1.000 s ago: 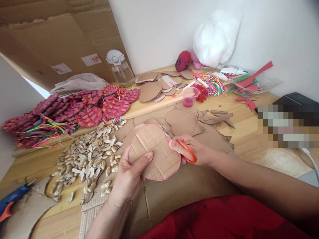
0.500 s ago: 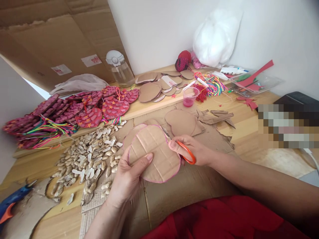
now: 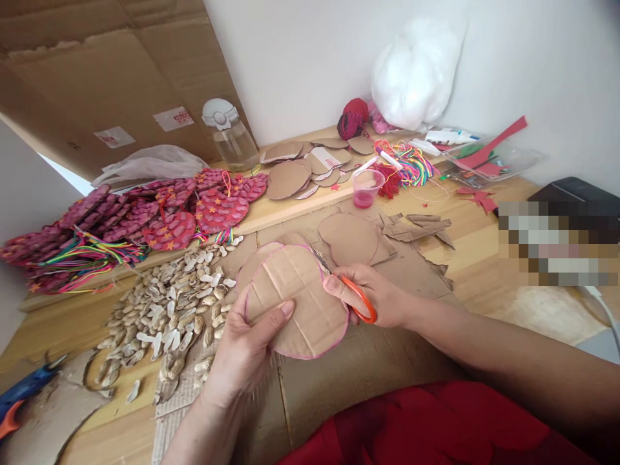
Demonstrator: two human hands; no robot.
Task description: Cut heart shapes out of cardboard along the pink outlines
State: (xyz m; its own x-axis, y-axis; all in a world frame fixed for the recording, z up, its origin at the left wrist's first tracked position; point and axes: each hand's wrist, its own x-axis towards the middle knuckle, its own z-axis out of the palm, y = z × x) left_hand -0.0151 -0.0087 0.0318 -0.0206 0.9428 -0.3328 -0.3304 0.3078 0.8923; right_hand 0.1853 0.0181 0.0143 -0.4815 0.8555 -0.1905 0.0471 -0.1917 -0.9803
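We are wearing red cloth [image 3: 431,426], which is filling the bottom of the frame right of centre, its bright red darkening in soft, blurry patches and its upper edge curving. Our left hand [image 3: 249,339] and right hand [image 3: 380,294] are showing bare, as are our left forearm [image 3: 201,410] and right forearm [image 3: 489,345].

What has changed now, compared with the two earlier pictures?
The left hand and the brown, rounded cardboard piece with purple outline it holds sit slightly lower in the picture, as do the right hand and its orange-handled metal scissors. Nothing was grasped or released. The tan peanut shells and heart-shaped brown cardboard lie as before; the view shifted slightly.
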